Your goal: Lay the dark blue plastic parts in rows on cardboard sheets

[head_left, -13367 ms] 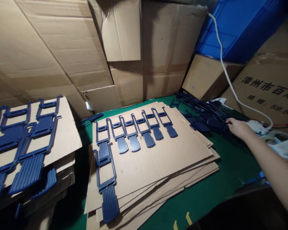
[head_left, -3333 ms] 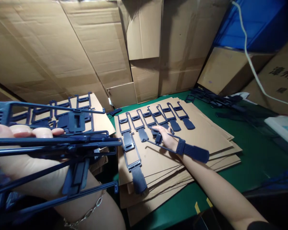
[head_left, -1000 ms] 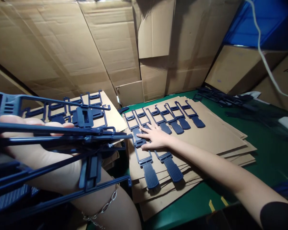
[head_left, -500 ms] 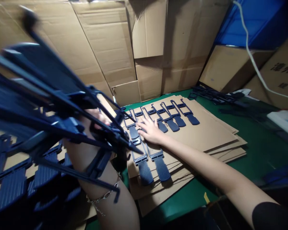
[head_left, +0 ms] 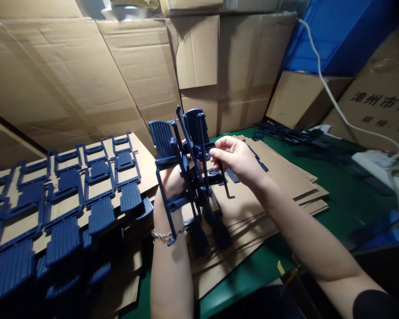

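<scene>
My left hand (head_left: 173, 180) holds an upright bundle of dark blue plastic frame parts (head_left: 190, 164), raised over the left end of a stack of cardboard sheets (head_left: 279, 177). A chain bracelet circles that wrist. My right hand (head_left: 236, 157) comes in from the right, its fingers pinched on one part of the bundle. Behind the hands, a few blue parts (head_left: 252, 155) still lie flat on the top sheet, mostly hidden.
A second cardboard stack (head_left: 142, 153) at left is covered with rows of the same blue parts. More loose parts (head_left: 286, 135) lie at back right on the green table (head_left: 335, 199). Cardboard boxes wall the back; a blue crate (head_left: 339, 35) and white cable (head_left: 339, 110) are at right.
My right hand left the parts lying on the sheet and rose to the bundle. My left hand swung the bundle from the far left to upright in the middle.
</scene>
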{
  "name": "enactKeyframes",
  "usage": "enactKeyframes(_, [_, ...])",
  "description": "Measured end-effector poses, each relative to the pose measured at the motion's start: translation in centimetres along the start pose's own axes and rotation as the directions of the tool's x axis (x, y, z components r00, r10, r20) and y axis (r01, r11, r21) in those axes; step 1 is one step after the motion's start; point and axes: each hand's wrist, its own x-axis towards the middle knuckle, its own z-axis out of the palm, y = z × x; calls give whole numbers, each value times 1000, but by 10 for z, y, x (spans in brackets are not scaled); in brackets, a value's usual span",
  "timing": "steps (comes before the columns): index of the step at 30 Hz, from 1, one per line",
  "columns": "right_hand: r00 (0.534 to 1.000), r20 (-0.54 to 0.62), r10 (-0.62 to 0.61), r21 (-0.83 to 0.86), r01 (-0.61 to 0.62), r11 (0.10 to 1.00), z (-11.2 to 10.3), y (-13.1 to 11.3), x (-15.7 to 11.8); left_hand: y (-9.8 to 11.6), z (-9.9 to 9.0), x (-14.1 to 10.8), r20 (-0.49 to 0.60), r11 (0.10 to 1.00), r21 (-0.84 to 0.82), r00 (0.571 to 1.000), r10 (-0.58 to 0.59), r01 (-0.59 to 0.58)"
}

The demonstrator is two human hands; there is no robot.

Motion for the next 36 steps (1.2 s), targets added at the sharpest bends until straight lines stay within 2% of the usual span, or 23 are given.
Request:
enactKeyframes(2, [999, -52, 9, 57, -6, 998, 0, -1, 2, 1, 2, 1, 122, 993, -46, 987, -101, 107])
enactKeyframes(4, [994, -107, 16, 111, -4, 994, 0, -3, 3, 2, 3, 3, 147, 986, -81, 980, -133, 146])
enactKeyframes(7, [985, -164, 47, 180, -17, 983, -4, -10, 2, 5, 3, 6, 21, 992, -81, 996, -90, 92])
enactKeyframes(10, [959, -283, -12, 160, 59, 985, -15, -11, -4, 12, 0, 7, -103, 995, -99, 994, -32, 22])
enactKeyframes(12, [921, -383, -76, 110, 127, 986, -28, -6, -7, 20, -3, 3, -139, 993, -106, 989, 46, -61])
enactKeyframes(15, [833, -535, -142, 89, 223, 971, -52, 7, -12, 32, -6, -6, -146, 970, -135, 972, 183, -203])
enactKeyframes(17, [775, -615, -146, 114, 271, 956, -67, 15, -17, 41, -5, -14, -171, 923, -210, 941, 291, -323])
enactKeyframes(19, [743, -646, -174, 110, 316, 942, -76, 21, -25, 51, -1, -19, -236, 845, -310, 896, 375, -435])
enactKeyframes(21, [719, -649, -251, 47, 366, 929, -79, 27, -38, 61, 2, -23, -310, 790, -386, 873, 376, -477])
enactKeyframes(23, [665, -667, -336, -58, 404, 913, -77, 35, -53, 69, 3, -24, -390, 770, -431, 867, 310, -470])
enactKeyframes(25, [627, -666, -403, -176, 393, 902, -72, 45, -70, 74, 0, -24, -420, 759, -460, 866, 271, -460])
enactKeyframes(27, [651, -590, -478, -300, 373, 878, -65, 57, -85, 78, -5, -23, -411, 736, -507, 876, 252, -449])
enactKeyframes(30, [738, -415, -532, -420, 363, 832, -59, 74, -103, 82, -6, -23, -382, 686, -587, 894, 235, -431])
enactKeyframes(34, [827, -323, -461, -415, 314, 854, -56, 89, -117, 87, -2, -23, -472, 636, -640, 874, 115, -430])
enactKeyframes(36, [870, -292, -397, -364, 283, 888, -57, 93, -123, 87, -4, -25, -455, 662, -630, 884, 109, -406])
